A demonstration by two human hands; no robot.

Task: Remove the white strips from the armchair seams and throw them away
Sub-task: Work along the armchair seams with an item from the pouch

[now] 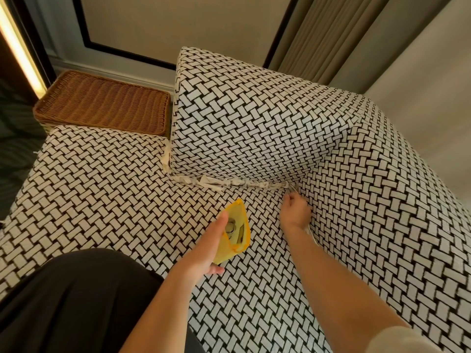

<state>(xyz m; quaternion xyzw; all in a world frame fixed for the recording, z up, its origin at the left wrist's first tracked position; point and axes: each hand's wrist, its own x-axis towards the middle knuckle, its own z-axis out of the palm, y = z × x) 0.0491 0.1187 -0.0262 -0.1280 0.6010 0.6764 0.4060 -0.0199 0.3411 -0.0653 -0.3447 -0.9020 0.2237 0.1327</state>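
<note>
The armchair (254, 128) is covered in a black-and-white woven pattern. Crumpled white strips (224, 184) lie along the seam between the seat and the back cushion. Another white strip (167, 159) runs up the cushion's left edge. My right hand (295, 212) is at the right end of the seam, pinching a thin metal tool (291, 189) whose tip touches the strip's end. A bit of white shows in the side seam by my right wrist (310, 231). My left hand (204, 250) holds an open yellow pouch (235, 230) above the seat, with round metal pieces inside.
A brown wicker basket (102, 105) stands behind the chair's left side, against the wall. Beige curtains (331, 34) hang at the back right. My dark-clothed leg (76, 301) rests against the seat's front edge.
</note>
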